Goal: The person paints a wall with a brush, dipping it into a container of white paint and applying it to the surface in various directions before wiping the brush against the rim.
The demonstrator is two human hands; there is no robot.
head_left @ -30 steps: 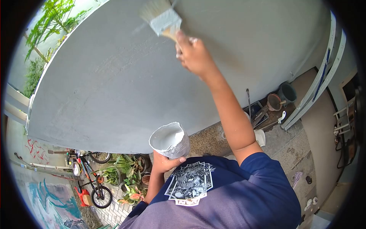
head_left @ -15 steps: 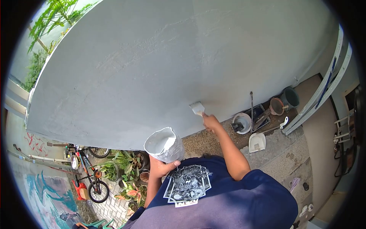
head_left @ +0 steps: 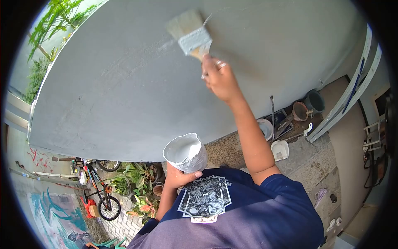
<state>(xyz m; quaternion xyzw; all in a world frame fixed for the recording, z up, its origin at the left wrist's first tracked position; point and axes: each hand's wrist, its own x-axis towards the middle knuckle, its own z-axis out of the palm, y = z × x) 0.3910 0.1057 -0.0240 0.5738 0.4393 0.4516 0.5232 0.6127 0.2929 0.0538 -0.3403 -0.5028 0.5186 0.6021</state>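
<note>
R hand [head_left: 222, 81] nearer wall [head_left: 137, 83], fingers clenched on brush [head_left: 195, 40] handle, bristles angled up-left; L hand [head_left: 181, 176] grips pot [head_left: 186, 153].

Lettering [head_left: 204, 219] on the shirt [head_left: 248, 211] and bicycle [head_left: 96, 180] is not legible.

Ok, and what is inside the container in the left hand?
Inside the container, pale grey inner walls show, with a bright white patch towards the right. Its near side covers part of the interior; I cannot tell how deep any paint is.
</note>
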